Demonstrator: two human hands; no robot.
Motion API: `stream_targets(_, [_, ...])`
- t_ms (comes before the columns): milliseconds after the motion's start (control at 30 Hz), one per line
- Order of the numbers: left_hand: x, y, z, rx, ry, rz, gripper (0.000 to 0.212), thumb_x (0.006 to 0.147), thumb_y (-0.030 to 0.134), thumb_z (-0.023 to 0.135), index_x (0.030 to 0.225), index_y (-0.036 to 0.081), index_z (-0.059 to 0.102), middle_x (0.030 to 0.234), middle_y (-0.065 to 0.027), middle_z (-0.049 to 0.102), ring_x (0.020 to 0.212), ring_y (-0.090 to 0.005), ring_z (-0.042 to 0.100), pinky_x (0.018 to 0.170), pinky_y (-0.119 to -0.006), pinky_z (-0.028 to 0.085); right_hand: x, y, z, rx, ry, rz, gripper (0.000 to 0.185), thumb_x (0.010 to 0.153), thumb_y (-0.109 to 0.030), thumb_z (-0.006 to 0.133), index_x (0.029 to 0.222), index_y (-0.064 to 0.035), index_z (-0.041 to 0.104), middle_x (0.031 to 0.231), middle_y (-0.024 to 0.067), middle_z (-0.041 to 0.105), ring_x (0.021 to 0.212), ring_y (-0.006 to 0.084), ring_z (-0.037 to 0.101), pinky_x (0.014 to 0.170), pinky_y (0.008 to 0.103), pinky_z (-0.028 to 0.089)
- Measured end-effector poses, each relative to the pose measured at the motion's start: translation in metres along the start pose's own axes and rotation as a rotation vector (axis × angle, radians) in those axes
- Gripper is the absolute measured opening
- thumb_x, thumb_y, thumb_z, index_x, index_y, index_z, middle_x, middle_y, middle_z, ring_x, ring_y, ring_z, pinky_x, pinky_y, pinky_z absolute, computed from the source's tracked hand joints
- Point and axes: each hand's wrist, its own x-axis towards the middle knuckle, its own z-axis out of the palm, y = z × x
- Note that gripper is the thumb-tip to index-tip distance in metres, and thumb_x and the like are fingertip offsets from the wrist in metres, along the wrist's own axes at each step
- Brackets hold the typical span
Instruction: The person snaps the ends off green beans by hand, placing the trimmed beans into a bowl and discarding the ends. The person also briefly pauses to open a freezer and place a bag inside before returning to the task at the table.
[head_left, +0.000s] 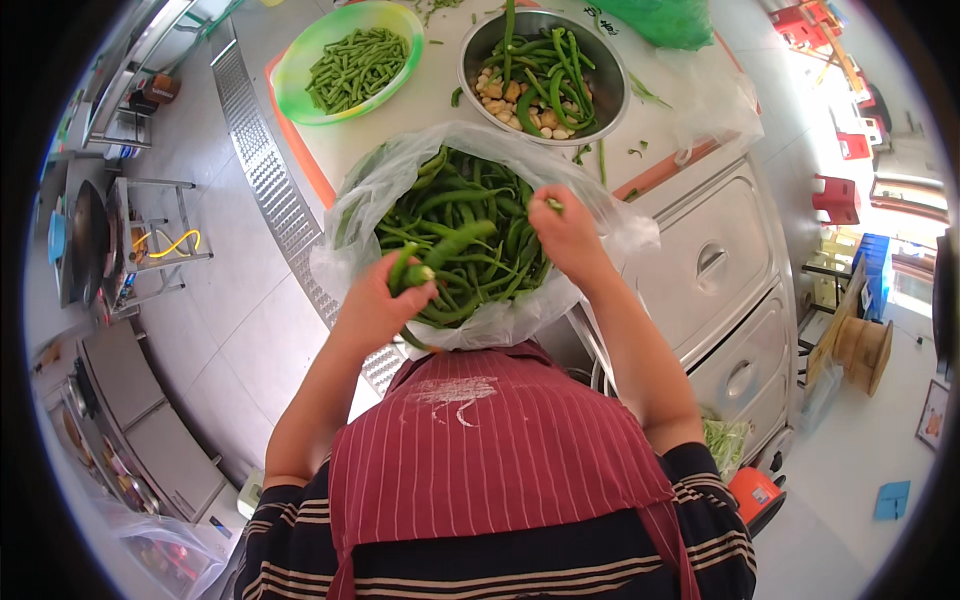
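A clear plastic bag (480, 326) full of long green peppers (465, 199) lies open in front of me. Over its left side, my left hand (386, 296) grips a few green peppers (457, 244), one with its cut or stem end towards me. At the bag's right rim my right hand (562, 229) is closed around a small green piece, probably a pepper stem (554, 204). Beyond the bag, a steel bowl (616, 112) holds green peppers over peeled garlic cloves and light brown chunks. To its left a green and yellow plastic basin (289, 97) contains cut green beans (356, 71).
Green scraps lie on the white tabletop (442, 97) around the bowls. A green plastic bag (664, 22) rests at the far right. Stainless lidded containers (705, 262) adjoin the table on the right; a floor drain grate (262, 161) runs along the left.
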Motion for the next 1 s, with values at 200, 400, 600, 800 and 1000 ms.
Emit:
stream_targets(200, [0.008,0.005,-0.018,-0.239,0.230,0.010,0.024,0.075,0.009,0.064,0.094,-0.002,0.054,0.078,-0.0041,0.058,0.069,-0.0102,0.055,0.065,-0.022,0.045,0.064,0.046,0.039,-1.109,-0.068,-0.554,0.012,0.076,-0.012,0.048,0.083,-0.0052,0.055,0.075,0.0129,0.057,0.063,0.0277,0.060,0.052,0.0384,0.046])
stream_targets(400, [0.012,0.008,-0.012,-0.204,0.271,0.076,0.019,0.078,0.003,0.058,0.097,-0.001,0.057,0.087,-0.0047,0.061,0.077,-0.0094,0.055,0.071,-0.022,0.043,0.054,0.052,0.027,-1.388,-0.213,-0.407,0.009,0.074,-0.011,0.049,0.077,-0.0054,0.056,0.077,0.0128,0.058,0.068,0.0302,0.060,0.054,0.0400,0.048])
stream_targets(600, [0.016,0.009,0.006,0.135,0.274,0.507,0.022,0.071,0.005,0.063,0.091,0.003,0.053,0.099,-0.0086,0.058,0.085,-0.0214,0.055,0.080,-0.032,0.043,-0.025,-0.046,-0.007,-1.314,-0.264,-0.380,0.012,0.073,-0.014,0.052,0.081,-0.0053,0.052,0.079,0.0117,0.056,0.072,0.0294,0.058,0.059,0.0386,0.047])
stream_targets(800, [0.017,0.038,0.029,0.384,0.019,0.746,0.023,0.067,0.004,0.065,0.080,0.004,0.047,0.108,-0.0134,0.054,0.095,-0.0272,0.055,0.079,-0.032,0.042,-0.071,-0.057,-0.016,-1.183,-0.218,-0.376,0.024,0.069,-0.014,0.056,0.092,-0.0073,0.053,0.079,0.0106,0.054,0.073,0.0293,0.058,0.061,0.0406,0.045])
stream_targets(1000, [0.011,0.050,0.044,0.091,-0.268,0.575,0.026,0.065,0.001,0.062,0.088,0.003,0.052,0.082,-0.0069,0.052,0.074,-0.0183,0.053,0.068,-0.028,0.042,-0.048,-0.027,-0.049,0.323,0.145,0.006,0.015,0.082,-0.008,0.044,0.093,-0.0057,0.053,0.069,0.0026,0.048,0.051,0.0111,0.044,0.043,0.0227,0.034])
